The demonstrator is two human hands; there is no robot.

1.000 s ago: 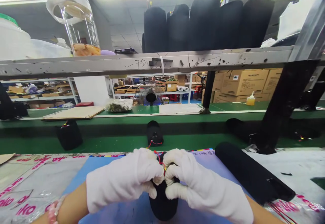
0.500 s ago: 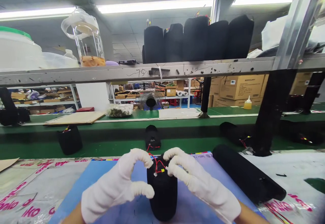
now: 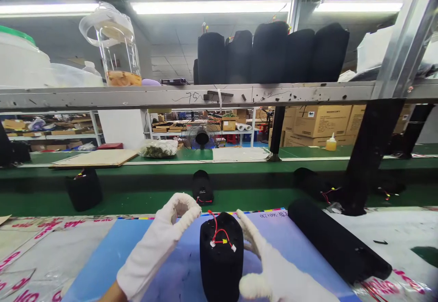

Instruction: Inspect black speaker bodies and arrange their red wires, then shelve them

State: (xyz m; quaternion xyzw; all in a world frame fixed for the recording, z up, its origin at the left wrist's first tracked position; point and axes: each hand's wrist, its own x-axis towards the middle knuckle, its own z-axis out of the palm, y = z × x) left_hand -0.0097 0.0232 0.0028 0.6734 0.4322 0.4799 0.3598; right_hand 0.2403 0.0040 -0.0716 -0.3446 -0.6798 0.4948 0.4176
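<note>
The left hand (image 3: 160, 247) wears a white glove. Its finger and thumb curl into a small ring up by the top of a black cloth-covered cylinder (image 3: 221, 265), and it holds nothing. The right hand (image 3: 273, 270), in a white glove too, is open with its fingers spread. It sits just beside the right side of the cylinder, and I cannot tell if it touches it.

The cylinder stands upright between the two hands, so its long side points up and down. The right hand is a bit nearer to it than the left hand. On its flat top lie thin red wires (image 3: 219, 236) with small white and yellow ends.

The cylinder stands on a blue mat (image 3: 112, 256) on the tabletop (image 3: 51, 247), which has clear plastic with pink letters on it to the left of the hands. To the right of the right hand lies a long black roll (image 3: 337, 242) on its side.

Past the hands runs a green belt (image 3: 143, 199). More black cylinders sit on it, one (image 3: 84, 189) far to the left and one (image 3: 202, 187) straight ahead.

Above the hands is a grey metal shelf (image 3: 171, 96). On it stand a row of tall black cylinders (image 3: 270, 53) and a clear jug (image 3: 118, 46). Far behind are cardboard boxes (image 3: 321, 119), a fan (image 3: 201, 134) and long bright lights on the ceiling.
</note>
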